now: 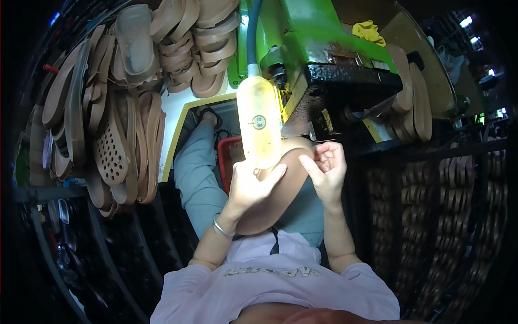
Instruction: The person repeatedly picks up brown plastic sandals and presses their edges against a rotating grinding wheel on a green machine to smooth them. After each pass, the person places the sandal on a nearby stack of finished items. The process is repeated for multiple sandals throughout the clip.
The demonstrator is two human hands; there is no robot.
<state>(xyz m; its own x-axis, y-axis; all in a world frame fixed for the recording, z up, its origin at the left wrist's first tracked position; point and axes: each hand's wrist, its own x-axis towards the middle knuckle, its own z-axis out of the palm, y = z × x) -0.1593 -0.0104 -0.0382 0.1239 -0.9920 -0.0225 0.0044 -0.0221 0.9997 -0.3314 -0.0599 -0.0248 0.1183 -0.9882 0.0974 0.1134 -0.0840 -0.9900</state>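
A tan slipper (286,186) lies slanted above my lap, under the head of a green machine (324,48). My left hand (251,186) grips its left side, with the thumb laid over the top. The fingers of that hand are partly hidden by the glowing lamp (259,121) hanging in front. My right hand (326,170) pinches the slipper's right edge near its far end, thumb and curled fingers close together. The slipper's far end sits close below the machine's dark working part (324,127), and their contact cannot be made out.
Tan slippers and soles (113,156) are piled on the left, more stacked at the back. Several soles (413,102) stand right of the machine, near a yellow cloth (369,32). A red bin (229,156) sits between my legs. Racks of footwear (421,216) line the right.
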